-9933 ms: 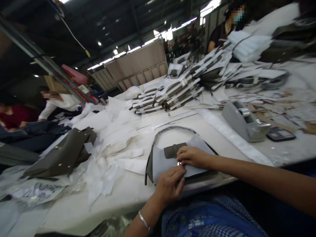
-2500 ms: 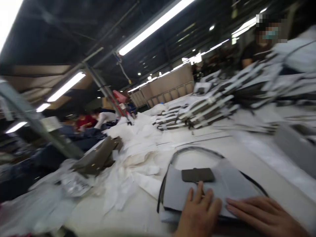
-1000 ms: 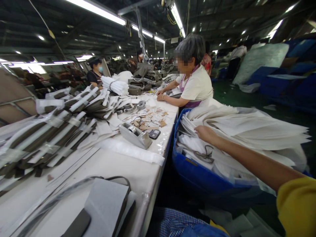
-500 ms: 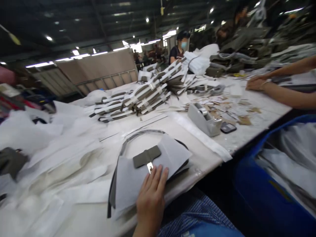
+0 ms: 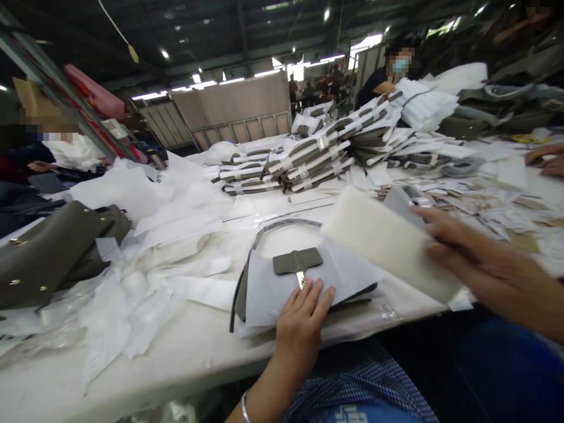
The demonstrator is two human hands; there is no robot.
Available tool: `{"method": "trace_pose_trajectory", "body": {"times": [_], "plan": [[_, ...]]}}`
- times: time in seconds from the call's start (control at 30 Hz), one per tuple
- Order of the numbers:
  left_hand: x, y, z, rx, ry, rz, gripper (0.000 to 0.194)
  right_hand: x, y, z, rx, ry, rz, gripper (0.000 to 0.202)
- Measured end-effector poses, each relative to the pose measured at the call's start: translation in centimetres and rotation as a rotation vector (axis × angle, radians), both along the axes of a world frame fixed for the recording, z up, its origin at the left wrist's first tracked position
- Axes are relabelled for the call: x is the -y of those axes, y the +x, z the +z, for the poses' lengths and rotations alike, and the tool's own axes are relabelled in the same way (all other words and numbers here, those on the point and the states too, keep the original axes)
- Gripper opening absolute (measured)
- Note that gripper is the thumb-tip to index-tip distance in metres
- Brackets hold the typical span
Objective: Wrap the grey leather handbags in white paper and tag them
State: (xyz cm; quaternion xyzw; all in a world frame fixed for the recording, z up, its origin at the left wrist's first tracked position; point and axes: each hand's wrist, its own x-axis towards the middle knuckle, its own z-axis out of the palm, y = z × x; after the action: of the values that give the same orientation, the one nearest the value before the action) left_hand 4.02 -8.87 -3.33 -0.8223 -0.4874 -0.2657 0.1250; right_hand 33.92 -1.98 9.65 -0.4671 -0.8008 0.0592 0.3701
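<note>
A dark bag piece with a thin strap lies near the table's front edge, covered by a white sheet (image 5: pixel 264 294). On top sits an olive tab (image 5: pixel 298 261) with a gold clasp (image 5: pixel 301 279). My left hand (image 5: pixel 304 323) lies on the sheet just below the clasp, its fingers spread and holding nothing. To the right, my right hand (image 5: pixel 476 258) holds a cream padded sheet (image 5: pixel 388 241) above the table, beside the bag piece; the hand and sheet are slightly blurred.
Wrapped straps (image 5: pixel 308 158) are piled at the back. A grey tape dispenser (image 5: pixel 403 202) stands behind the cream sheet. Olive bags (image 5: pixel 57 252) and thin white sheets (image 5: pixel 145 229) lie left. A masked person (image 5: pixel 388 70) is behind; another person's hand (image 5: pixel 546 158) is at far right.
My right hand has come into view from the right with the cream sheet. The view has turned left, showing the olive bags. My left hand still rests on the white sheet.
</note>
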Motion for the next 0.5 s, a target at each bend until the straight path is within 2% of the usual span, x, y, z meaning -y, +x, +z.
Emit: {"method": "trace_pose_trajectory", "body": {"times": [0.1,0.2,0.27,0.37,0.43,0.5], "plan": [[0.0,0.2,0.1,0.047,0.01,0.002,0.047,-2.2,-7.7,-0.5,0.138,-0.25,0.329,0.044],[0.1,0.5,0.3,0.096,-0.025,0.036,0.036,-4.2,-12.5,-2.3,0.328,-0.315,0.569,0.04],[0.2,0.6,0.4,0.116,-0.034,0.051,0.026,-4.6,-13.4,-3.4,0.472,-0.36,0.651,0.047],[0.3,0.7,0.3,0.143,-0.031,0.049,0.015,-4.1,-12.6,-4.3,0.564,-0.397,0.698,0.07],[0.3,0.6,0.2,0.157,-0.037,0.054,0.014,-3.7,-11.9,-4.0,0.572,-0.409,0.712,0.065],[0.3,0.5,0.0,0.151,-0.033,0.054,0.021,-3.8,-11.7,-3.3,0.567,-0.407,0.723,0.053]]}}
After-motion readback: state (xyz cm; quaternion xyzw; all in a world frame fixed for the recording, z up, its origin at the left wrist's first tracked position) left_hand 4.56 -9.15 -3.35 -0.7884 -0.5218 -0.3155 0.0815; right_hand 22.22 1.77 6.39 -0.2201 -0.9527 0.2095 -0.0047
